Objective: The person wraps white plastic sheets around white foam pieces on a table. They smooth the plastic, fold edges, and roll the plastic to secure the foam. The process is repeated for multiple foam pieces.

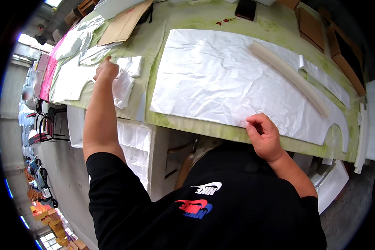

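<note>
A large, wrinkled white plastic sheet [208, 75] with curved cut-outs and narrow strips at its right end, shaped like an apron, lies flat before me. A long pale rod [289, 77] rests slantwise on top of it. At the sheet's near edge my right hand [263, 137] is closed, thumb and forefinger pinching the thin plastic. My left arm stretches far to the left. There my left hand [107, 71] has its fingers curled beside folded white plastic pieces [123, 87]; what lies under the fingertips is hidden. More white plastic [73, 81] spreads left of that hand.
A green patterned cloth covers the table [158, 25]. Flat cardboard [123, 25] lies at the back left, a dark phone [246, 9] at the back. Open cardboard boxes [343, 54] stand on the right. Below the table's left part is a white box [135, 146] of clear packets.
</note>
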